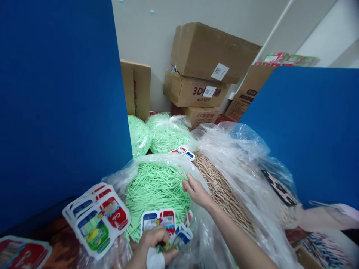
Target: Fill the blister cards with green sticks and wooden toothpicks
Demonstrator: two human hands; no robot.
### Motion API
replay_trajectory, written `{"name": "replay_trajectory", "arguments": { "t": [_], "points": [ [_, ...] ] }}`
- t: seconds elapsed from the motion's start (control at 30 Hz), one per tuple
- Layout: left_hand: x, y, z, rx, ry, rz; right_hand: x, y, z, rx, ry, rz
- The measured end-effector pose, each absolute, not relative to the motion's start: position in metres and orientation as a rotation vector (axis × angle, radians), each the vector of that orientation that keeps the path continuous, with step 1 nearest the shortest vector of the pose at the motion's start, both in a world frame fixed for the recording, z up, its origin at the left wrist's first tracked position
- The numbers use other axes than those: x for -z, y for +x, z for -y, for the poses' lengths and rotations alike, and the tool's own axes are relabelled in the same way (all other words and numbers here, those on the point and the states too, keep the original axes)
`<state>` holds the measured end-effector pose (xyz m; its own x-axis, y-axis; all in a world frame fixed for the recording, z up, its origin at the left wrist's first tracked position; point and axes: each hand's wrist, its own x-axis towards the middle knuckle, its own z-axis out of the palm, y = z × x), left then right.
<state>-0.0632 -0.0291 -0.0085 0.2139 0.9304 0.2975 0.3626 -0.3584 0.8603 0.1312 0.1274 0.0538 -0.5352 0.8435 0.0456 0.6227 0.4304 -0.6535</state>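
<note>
My left hand [155,239] is curled around printed packets [181,236] at the bottom centre; white material shows at the palm. A blue, white and red packet [158,220] rises just above its fingers, against the green heap. My right hand [196,189] is closed in a pinch at the right side of an opened clear bag [165,158]. Its fingertips are at the thin pale green sticks [157,186] that fill this bag. Left of the bag, several overlapping two-part packets [97,220] with red, blue and green prints lie fanned out.
Brown sticks [221,186] fill a clear bag on the right. Two bags of green sticks [165,134] stand behind, before stacked cardboard boxes [213,56]. Blue panels [61,86] flank both sides. What looks like another person's arm [322,218] reaches in at right.
</note>
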Motion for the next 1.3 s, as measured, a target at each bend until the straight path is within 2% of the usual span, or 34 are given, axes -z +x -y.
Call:
{"name": "replay_trajectory", "arguments": {
  "t": [0.1, 0.33, 0.93, 1.07, 1.23, 1.3],
  "points": [
    [0.008, -0.063, 0.029, -1.119, 1.810, -1.204, -0.053, 0.133, -0.128, -1.049, -1.205, 2.190],
    [0.002, -0.067, 0.028, -1.138, 1.840, -1.243, -0.044, 0.130, -0.125, -1.143, -1.267, 2.104],
    [0.011, -0.065, 0.032, -1.116, 1.783, -1.256, -0.039, 0.109, -0.119, -0.406, -1.543, 2.930],
    [0.011, -0.066, 0.033, -1.158, 1.763, -1.288, -0.057, 0.120, -0.122, -0.379, -1.534, 2.921],
    [0.010, -0.066, 0.033, -1.180, 1.708, -1.317, -0.077, 0.130, -0.123, -0.546, -1.413, 2.742],
    [0.009, -0.065, 0.033, -1.160, 1.722, -1.309, -0.076, 0.124, -0.122, -0.479, -1.430, 2.720]
  ]
}}
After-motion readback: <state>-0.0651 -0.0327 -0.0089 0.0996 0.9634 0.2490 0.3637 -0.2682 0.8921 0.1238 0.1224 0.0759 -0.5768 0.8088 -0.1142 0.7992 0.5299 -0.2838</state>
